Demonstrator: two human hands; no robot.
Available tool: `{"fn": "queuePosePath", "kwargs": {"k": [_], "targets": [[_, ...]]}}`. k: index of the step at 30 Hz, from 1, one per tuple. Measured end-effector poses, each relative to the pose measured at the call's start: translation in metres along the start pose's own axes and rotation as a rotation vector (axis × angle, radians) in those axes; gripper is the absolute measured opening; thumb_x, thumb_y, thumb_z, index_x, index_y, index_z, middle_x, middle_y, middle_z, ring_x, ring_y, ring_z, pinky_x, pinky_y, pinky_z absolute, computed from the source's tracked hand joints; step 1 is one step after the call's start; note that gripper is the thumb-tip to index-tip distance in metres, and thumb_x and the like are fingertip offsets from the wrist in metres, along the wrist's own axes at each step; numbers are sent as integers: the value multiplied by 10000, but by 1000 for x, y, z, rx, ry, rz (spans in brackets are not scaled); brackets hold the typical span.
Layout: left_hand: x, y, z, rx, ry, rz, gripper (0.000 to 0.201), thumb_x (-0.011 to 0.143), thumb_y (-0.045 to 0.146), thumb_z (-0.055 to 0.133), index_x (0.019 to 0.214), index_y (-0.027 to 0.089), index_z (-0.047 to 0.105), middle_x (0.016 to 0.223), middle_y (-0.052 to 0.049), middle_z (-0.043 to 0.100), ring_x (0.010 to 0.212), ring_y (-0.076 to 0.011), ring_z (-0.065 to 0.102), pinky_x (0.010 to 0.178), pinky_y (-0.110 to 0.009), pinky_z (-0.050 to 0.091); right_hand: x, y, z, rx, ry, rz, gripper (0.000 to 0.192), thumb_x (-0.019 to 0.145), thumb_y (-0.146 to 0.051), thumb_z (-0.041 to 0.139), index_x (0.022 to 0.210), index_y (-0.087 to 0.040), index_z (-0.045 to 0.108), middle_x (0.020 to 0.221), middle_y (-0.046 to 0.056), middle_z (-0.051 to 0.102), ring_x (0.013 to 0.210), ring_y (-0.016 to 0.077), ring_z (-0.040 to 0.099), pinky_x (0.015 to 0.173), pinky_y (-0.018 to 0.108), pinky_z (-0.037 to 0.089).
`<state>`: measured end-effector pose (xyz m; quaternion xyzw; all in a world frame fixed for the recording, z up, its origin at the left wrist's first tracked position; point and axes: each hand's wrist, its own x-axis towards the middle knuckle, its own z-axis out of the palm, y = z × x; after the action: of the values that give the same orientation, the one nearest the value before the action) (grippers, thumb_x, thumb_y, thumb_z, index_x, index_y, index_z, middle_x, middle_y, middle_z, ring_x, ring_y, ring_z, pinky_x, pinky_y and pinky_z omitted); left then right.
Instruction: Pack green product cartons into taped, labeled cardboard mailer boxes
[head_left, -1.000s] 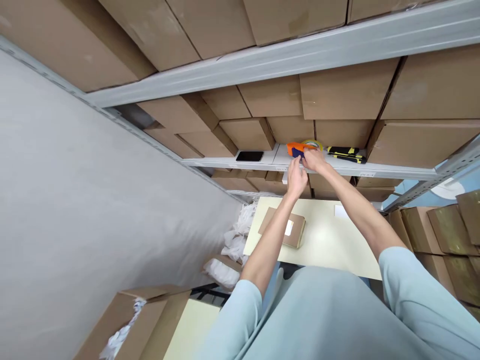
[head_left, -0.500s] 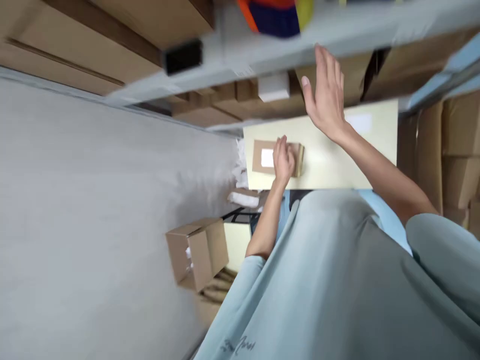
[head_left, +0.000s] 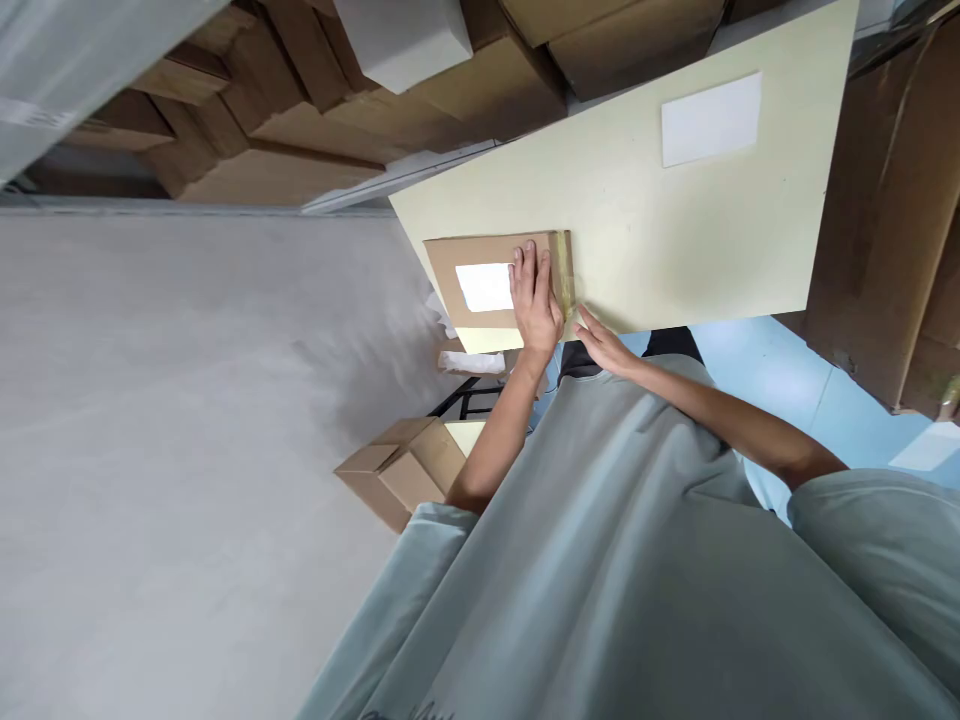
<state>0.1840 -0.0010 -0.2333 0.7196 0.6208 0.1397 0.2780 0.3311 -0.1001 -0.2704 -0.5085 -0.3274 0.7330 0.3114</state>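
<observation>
Our right hand point(head_left: 604, 345) dropped from shelf to taped edge of cardboard parcel point(head_left: 495, 282); left hand point(head_left: 536, 300) flat, open on top. Press tape firmly, we judge.

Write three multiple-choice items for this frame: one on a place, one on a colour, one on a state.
1. Where does the left hand rest?
A. flat on the cardboard parcel
B. on the floor
C. on a shelf box

2. What colour is the label on the parcel?
A. red
B. white
C. black

3. How is the parcel lying?
A. standing on end
B. lifted in the air
C. flat on the pale table, at its near edge

Answers: 1 A, the palm and fingers lie spread on the parcel's top. 2 B, the label shows as a white rectangle beside the fingers. 3 C, its broad face is up on the tabletop, with the right hand at the near corner.
</observation>
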Motion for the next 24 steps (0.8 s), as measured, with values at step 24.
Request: {"fn": "queuePosePath", "kwargs": {"k": [24], "targets": [[1,6,11,-217,-42,131,626,1199,515,295,1723,272,537,1924,-73,353,1847,-204,77,1522,-494,10,46,-27,41,164,375,76,934,1108,-850,283,1836,-276,398,1906,-36,371,1814,178,270,1509,462,155]]}}
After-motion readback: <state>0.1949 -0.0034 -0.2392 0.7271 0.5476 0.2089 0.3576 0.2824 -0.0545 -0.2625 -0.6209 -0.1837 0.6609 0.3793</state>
